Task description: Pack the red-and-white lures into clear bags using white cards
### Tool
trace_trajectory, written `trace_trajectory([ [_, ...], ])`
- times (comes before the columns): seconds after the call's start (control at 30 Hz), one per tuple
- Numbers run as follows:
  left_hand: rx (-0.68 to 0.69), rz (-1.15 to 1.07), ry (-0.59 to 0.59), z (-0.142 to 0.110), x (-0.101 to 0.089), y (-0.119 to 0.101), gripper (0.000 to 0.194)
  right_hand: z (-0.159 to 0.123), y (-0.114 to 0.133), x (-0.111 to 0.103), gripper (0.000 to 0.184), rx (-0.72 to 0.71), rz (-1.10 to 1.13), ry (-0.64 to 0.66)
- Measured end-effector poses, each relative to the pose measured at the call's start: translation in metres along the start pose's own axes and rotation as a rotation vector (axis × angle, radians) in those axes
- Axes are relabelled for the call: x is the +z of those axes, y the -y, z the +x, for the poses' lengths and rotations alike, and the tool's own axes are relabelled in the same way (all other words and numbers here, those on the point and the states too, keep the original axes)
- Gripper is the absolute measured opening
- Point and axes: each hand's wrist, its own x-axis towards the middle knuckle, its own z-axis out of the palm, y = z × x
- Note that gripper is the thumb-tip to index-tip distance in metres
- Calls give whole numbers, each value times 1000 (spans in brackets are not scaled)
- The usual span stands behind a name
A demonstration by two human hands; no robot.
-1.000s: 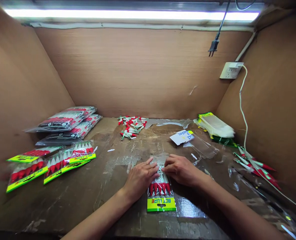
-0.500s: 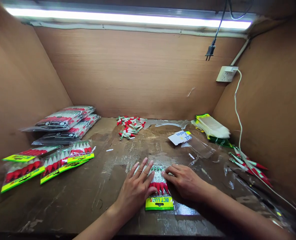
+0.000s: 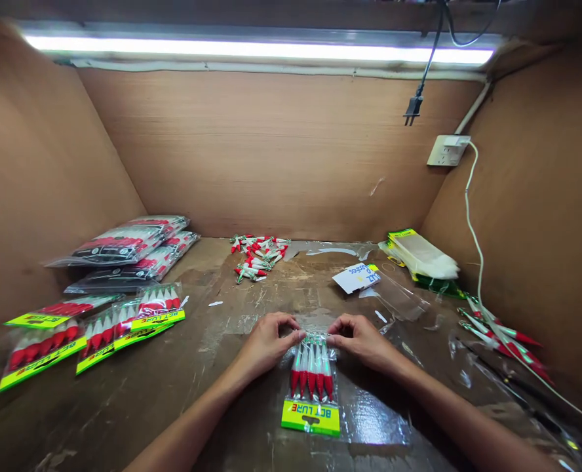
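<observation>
A clear bag of fishing lures (image 3: 312, 373) lies on the table in front of me, its yellow-green header toward me and reading upside down. Several red-and-white lures sit side by side inside, red ends near the header. My left hand (image 3: 274, 341) pinches the bag's far left corner between thumb and fingers. At the far right corner, my right hand (image 3: 357, 339) pinches the bag in the same way. The far edge of the plastic stretches between both hands and is hard to make out.
Filled lure bags (image 3: 42, 351) lie at left, below stacked larger packs (image 3: 124, 246). Loose lures (image 3: 259, 255) are heaped at the back. A white handwritten card (image 3: 354, 278), flat packaging bags (image 3: 421, 255) and more lures (image 3: 504, 337) under a white cable (image 3: 475, 223) are at right.
My left hand went from lying spread on the bag to pinching its far left corner. My right hand now pinches the far right corner. The bag sits slightly nearer to me.
</observation>
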Motion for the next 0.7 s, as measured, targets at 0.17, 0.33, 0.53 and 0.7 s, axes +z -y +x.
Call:
trace_trajectory([
  [0.17,-289,-738,62,-3,7,-2,34,-6,3,1,30,144,602,39],
  [0.33,-466,-1140,113,-2,6,2,26,-8,9,5,28,269,927,46],
  [0.53,-460,-1150,45,-1,9,4,25,-6,3,4,26,318,1032,-5],
  [0.7,-341,-1033,12,-2,12,-2,33,-7,3,5,24,305,1031,-7],
])
